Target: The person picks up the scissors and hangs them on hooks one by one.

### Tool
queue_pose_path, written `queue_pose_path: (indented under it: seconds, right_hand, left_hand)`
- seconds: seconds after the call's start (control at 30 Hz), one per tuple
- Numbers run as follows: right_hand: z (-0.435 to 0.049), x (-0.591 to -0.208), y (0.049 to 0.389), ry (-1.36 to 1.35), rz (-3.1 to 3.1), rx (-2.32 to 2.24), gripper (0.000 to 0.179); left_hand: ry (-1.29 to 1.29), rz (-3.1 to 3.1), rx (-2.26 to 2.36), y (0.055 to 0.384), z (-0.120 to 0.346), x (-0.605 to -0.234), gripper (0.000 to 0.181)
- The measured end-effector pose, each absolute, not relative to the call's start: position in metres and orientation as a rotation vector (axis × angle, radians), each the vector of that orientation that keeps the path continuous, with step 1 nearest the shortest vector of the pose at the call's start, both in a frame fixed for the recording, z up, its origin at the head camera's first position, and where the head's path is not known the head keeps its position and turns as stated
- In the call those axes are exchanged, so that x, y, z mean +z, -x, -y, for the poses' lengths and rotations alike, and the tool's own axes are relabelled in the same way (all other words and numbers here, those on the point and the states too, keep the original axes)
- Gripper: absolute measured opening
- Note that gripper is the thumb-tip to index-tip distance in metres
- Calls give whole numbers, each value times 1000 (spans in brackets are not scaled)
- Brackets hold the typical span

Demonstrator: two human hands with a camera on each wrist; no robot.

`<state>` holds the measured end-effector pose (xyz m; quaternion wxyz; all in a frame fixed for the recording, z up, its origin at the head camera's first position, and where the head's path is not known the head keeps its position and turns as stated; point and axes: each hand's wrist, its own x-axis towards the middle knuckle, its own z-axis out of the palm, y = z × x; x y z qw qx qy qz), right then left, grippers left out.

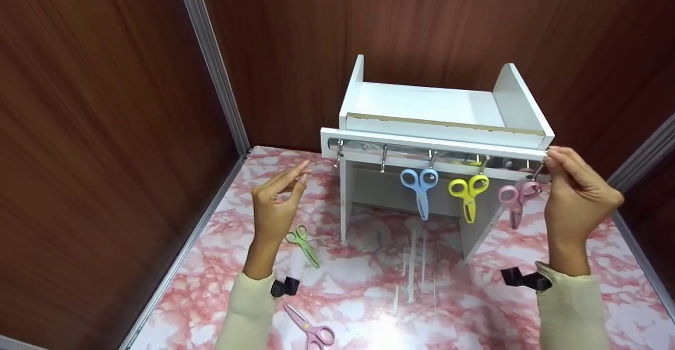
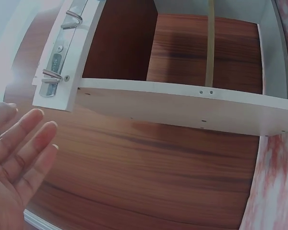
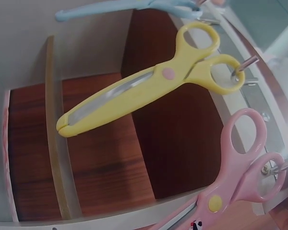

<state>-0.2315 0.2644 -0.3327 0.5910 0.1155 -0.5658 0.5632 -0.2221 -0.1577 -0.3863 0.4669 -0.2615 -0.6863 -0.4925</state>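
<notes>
3 neighbouring hooks (image 1: 433, 158) on the hook rail (image 1: 364, 147) of the white shelf unit (image 1: 521, 97) are loaded: blue scissors (image 1: 421, 187) on the 3rd from the left, yellow scissors (image 1: 469, 203) on the 4th, hanging pink scissors (image 1: 517, 210) on the 5th. The right hand (image 1: 577, 197) is at the hook rail's right end, beside the hanging pink scissors; whether its fingers pinch anything, I cannot tell. The left hand (image 1: 277, 202) is raised near the left end, apart from the hook rail, its fingers loosely extended and free. Green scissors (image 1: 306, 247) and loose pink scissors (image 1: 308, 327) lie on the patterned tabletop (image 1: 211, 271)
</notes>
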Motion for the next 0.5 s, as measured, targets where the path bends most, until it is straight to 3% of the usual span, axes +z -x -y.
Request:
queue_pose_path:
  seconds: [0.5]
  right_hand:
    - [-264,-333,231,-252,1329,1301,10]
  left_hand:
    - [207,2214,-1078,220,168,-432,14]
